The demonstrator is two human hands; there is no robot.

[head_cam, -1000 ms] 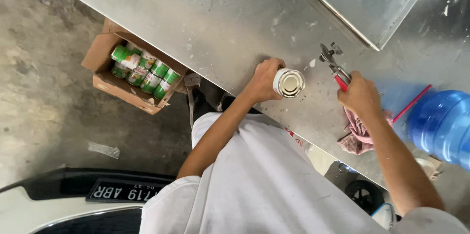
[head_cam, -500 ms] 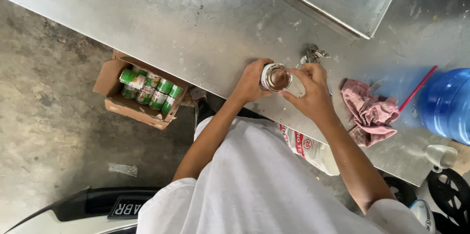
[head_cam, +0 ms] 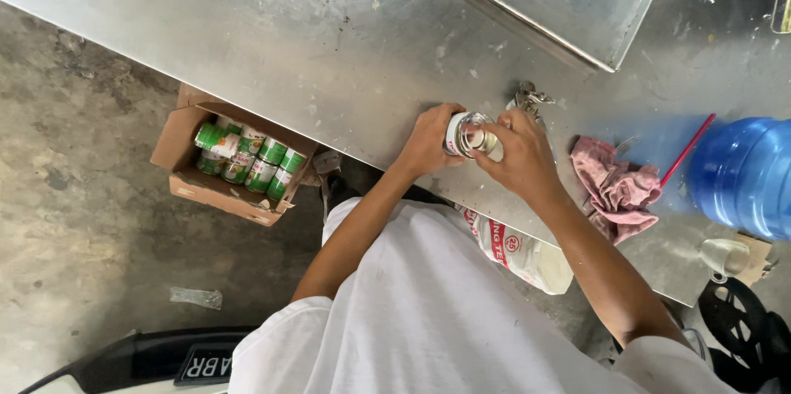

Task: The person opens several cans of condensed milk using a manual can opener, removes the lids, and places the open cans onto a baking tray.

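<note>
A small metal can point(head_cam: 470, 134) stands on the steel table point(head_cam: 272, 48). My left hand point(head_cam: 430, 140) grips its side. My right hand point(head_cam: 521, 153) rests over the can's top, its fingers on the lid. A metal can opener point(head_cam: 528, 98) lies on the table just behind my right hand, untouched.
A pink rag point(head_cam: 614, 186) lies to the right, beside a red straw point(head_cam: 687, 149) and a large blue water jug point(head_cam: 746, 175). On the floor at left, a cardboard box point(head_cam: 216, 188) holds several green-labelled cans. A white sack point(head_cam: 519, 252) sits below the table edge.
My right hand left the can opener on the table and moved left onto the top of the can. The left hand kept hold of the can.
</note>
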